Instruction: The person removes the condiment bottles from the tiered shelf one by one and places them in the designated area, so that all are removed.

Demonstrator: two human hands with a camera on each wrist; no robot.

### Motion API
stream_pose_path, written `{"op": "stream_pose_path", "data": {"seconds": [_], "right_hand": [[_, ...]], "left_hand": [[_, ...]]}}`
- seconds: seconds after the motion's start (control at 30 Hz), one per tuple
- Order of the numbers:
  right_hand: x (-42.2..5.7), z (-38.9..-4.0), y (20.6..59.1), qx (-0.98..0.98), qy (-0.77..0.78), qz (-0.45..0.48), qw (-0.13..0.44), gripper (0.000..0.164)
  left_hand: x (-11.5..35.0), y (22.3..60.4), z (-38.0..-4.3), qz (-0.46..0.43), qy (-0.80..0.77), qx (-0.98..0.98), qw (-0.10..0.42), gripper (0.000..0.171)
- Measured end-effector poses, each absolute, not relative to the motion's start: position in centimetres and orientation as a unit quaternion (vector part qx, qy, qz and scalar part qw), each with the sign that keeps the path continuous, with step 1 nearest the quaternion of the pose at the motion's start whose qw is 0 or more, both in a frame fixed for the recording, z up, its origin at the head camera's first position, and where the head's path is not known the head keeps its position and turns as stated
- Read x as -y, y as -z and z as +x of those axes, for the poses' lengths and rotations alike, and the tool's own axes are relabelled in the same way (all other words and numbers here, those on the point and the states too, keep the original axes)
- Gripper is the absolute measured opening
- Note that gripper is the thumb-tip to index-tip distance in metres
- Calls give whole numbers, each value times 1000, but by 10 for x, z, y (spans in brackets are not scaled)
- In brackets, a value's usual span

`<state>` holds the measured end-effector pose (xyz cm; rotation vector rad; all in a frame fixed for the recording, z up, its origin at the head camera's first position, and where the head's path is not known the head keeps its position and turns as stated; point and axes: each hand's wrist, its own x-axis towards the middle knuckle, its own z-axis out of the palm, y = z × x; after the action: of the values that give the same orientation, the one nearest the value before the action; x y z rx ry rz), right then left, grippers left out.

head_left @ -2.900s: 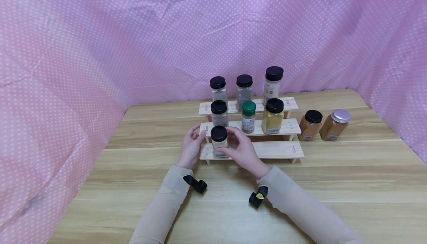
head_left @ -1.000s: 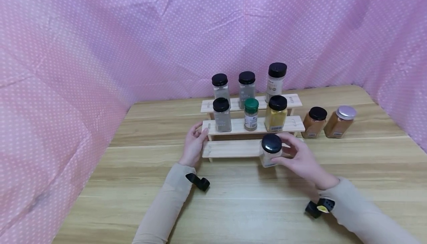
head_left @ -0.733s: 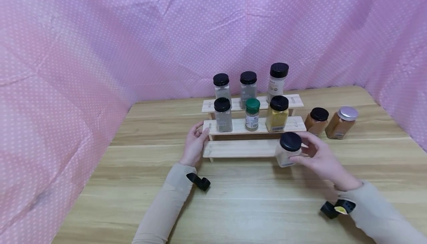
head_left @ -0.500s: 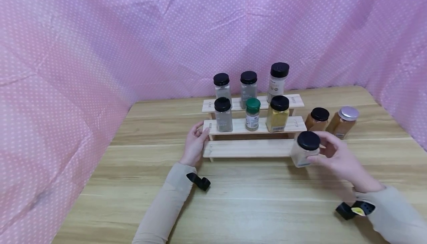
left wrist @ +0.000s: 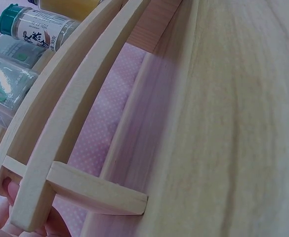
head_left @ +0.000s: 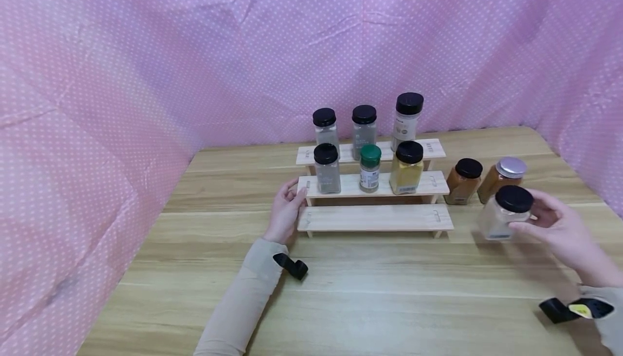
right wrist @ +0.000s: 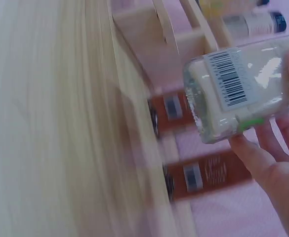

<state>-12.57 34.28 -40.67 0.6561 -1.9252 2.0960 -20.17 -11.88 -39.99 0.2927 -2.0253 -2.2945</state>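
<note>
My right hand (head_left: pixel 559 231) grips a clear spice jar (head_left: pixel 498 221) with a black lid and pale contents. The jar is held above the table, right of the wooden rack; its barcode label shows in the right wrist view. My left hand (head_left: pixel 284 212) holds the left end of the three-tier wooden spice rack (head_left: pixel 375 218), thumb at the middle tier; in the left wrist view its fingers curl behind the wood. On the middle tier stand a grey jar (head_left: pixel 328 175), a small green-capped jar (head_left: pixel 370 175) and a yellow jar (head_left: pixel 406 175).
Three black-lidded jars stand on the top tier, among them a tall shaker (head_left: pixel 405 126). Two orange-brown jars, one black-lidded (head_left: pixel 462 185) and one silver-lidded (head_left: pixel 494 183), stand on the table (head_left: pixel 389 302) right of the rack. A pink dotted cloth (head_left: pixel 272 58) hangs behind.
My right hand has taken the pale jar off the left of the bottom tier and carried it right, past the rack's end. The left hand has stayed at the rack.
</note>
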Motion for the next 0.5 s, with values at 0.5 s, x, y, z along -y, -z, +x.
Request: {"op": "stream_pose_path", "data": {"seconds": [0.5], "right_hand": [[-382, -125, 410, 634, -735, 220, 103, 64]], "left_hand": [[118, 399, -199, 95, 750, 654, 38, 41]]}}
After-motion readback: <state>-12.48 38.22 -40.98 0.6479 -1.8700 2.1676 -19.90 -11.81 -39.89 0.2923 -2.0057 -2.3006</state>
